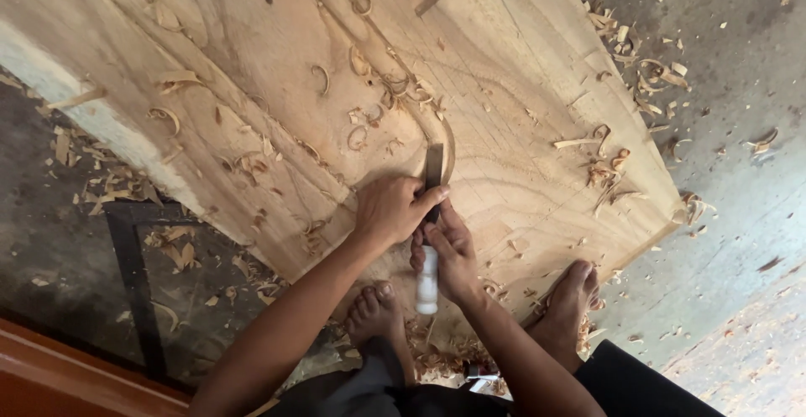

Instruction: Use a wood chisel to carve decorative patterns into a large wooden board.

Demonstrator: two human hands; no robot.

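Note:
A large pale wooden board (pixel 520 64) lies on the floor with a curved groove (pixel 361 26) carved into it. A chisel (pixel 433 173) with a dark metal blade and a white handle (pixel 427 281) rests its tip at the end of the groove. My left hand (pixel 390 209) wraps around the blade near the tip. My right hand (pixel 449 253) grips the chisel just below, above the white handle. Both my bare feet (pixel 374 312) rest on the board's near edge.
Curled wood shavings (pixel 604 165) litter the board and the grey concrete floor (pixel 739 173). A black metal frame (pixel 134 274) lies at the left beside the board. A reddish wooden edge (pixel 67 375) runs along the bottom left.

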